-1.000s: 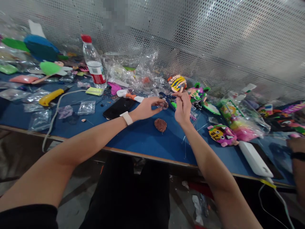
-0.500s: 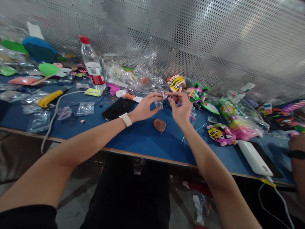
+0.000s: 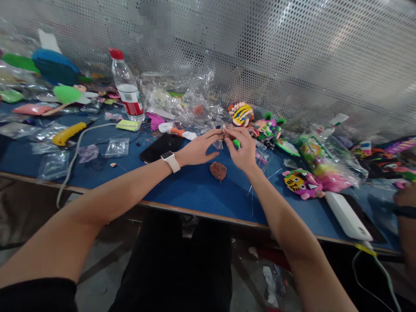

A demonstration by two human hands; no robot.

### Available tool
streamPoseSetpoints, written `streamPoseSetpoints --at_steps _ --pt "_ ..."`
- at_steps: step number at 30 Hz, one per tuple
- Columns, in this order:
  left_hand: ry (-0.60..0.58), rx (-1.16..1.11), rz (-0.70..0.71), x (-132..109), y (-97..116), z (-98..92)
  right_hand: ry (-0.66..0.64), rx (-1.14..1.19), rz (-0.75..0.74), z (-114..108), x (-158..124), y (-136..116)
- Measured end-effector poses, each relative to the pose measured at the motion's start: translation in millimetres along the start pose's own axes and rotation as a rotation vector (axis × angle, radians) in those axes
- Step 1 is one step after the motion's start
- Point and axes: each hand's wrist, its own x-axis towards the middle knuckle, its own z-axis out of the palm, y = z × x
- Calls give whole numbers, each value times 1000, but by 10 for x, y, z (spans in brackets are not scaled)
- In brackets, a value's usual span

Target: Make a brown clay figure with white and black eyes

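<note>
Both my hands meet over the blue table, their fingertips together. A small clear plastic bag (image 3: 219,144) hangs at the fingertips of my left hand (image 3: 199,148), which hold its top edge, while the thumb stretches away below. My right hand (image 3: 243,149) is closed in a pinch at the bag's upper right; what lies between those fingertips is too small and covered to name. Just below the hands, a flat brown lump of clay (image 3: 217,170) rests on the table. Something bright green (image 3: 236,143) shows behind my right fingers.
A black phone (image 3: 160,147), a yellow-handled cutter (image 3: 69,134) and a water bottle (image 3: 129,97) are on the left. To the right lie a pink and yellow clay figure (image 3: 303,183), thin wires and a white power bank (image 3: 347,215). Another person's arm (image 3: 406,216) shows at the right edge.
My left thumb has moved down, away from the bag. My right fingers have shifted slightly left and down; the dark blue bit seen at them is no longer visible, and green shows behind.
</note>
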Motion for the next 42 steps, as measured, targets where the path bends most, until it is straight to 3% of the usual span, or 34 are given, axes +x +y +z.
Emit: streamPoseSetpoints --at_steps 5,7,13,16,19,26,29,36,42 --pt "36 1 -59 10 0 -49 211 -45 99 -33 10 34" --pt "54 -22 -75 12 -5 -69 258 35 175 -11 12 86" --pt "149 -154 -88 24 -14 -69 159 561 548 171 -31 244" --pt "140 -222 -104 19 -9 -50 48 762 638 224 -57 266" --pt "124 -229 -87 10 -1 -35 -33 813 633 241 -74 291" --pt "171 -226 -108 35 -6 -32 19 644 539 269 -106 382" --pt "226 -353 -262 73 2 -24 37 606 518 277 -110 368" --pt "330 -1020 -641 125 22 44 73 575 442 259 -100 230" --pt "348 -1117 -768 128 16 23 -54 515 322 213 -91 92"
